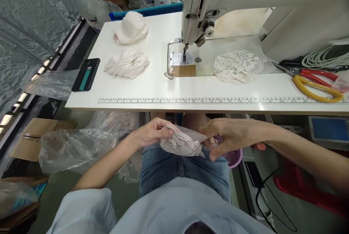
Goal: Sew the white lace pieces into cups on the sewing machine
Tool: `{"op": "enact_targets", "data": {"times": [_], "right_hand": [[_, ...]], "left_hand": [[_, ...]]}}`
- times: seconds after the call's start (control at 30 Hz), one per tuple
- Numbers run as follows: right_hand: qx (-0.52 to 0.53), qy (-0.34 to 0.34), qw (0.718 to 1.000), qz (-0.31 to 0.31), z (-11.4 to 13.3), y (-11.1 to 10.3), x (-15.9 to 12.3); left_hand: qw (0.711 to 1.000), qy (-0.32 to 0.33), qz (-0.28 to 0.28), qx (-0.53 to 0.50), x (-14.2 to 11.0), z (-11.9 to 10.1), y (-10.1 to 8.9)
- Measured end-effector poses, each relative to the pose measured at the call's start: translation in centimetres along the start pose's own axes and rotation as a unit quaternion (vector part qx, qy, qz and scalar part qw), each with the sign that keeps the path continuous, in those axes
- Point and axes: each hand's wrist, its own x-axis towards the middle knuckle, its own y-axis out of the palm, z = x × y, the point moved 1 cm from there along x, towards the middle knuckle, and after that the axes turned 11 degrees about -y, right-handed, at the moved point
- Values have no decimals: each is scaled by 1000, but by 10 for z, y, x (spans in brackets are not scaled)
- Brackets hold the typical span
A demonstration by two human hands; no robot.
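Note:
Below the table's front edge, over my lap, my left hand [150,132] and my right hand [223,135] both grip a small piece of white lace fabric [181,143]. The left hand's fingers curl round its left end. On the right end, the right hand pinches the fabric between thumb and fingers. On the white sewing table [152,88] above lie a lace pile [127,64], a cream fabric bundle [132,27] and a lace piece [236,66] beside the sewing machine [245,1]. A purple basket [234,157] sits under my right hand.
A phone [86,74] lies at the table's left edge. Red and yellow scissors [316,81] and coiled cable [327,56] are at the right. A printed ruler [218,100] runs along the front edge. Clear plastic bags [79,143] and cardboard boxes [35,139] sit on the floor left.

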Motion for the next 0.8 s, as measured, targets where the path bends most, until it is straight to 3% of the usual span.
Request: {"op": "enact_targets", "data": {"times": [0.17, 0.3, 0.43, 0.53, 0.67, 0.8], "right_hand": [[32, -40, 997, -63, 5, 6, 13], [73, -59, 995, -18, 2, 13, 15], [135, -17, 991, 2, -3, 18, 10], [176, 18, 984, -22, -2, 22, 10], [188, 58, 979, -52, -6, 25, 9], [183, 99, 977, -43, -13, 29, 8]], "left_hand": [[999, -23, -21, 33, 6, 2, -2], [999, 0, -25, 46, 5, -1, -4], [994, -17, -26, 101, 6, -4, -1], [988, -26, -45, 146, 10, -6, 5], [982, -33, -99, 158, 12, -1, 5], [966, -26, -141, 213, 14, 5, 4]]}}
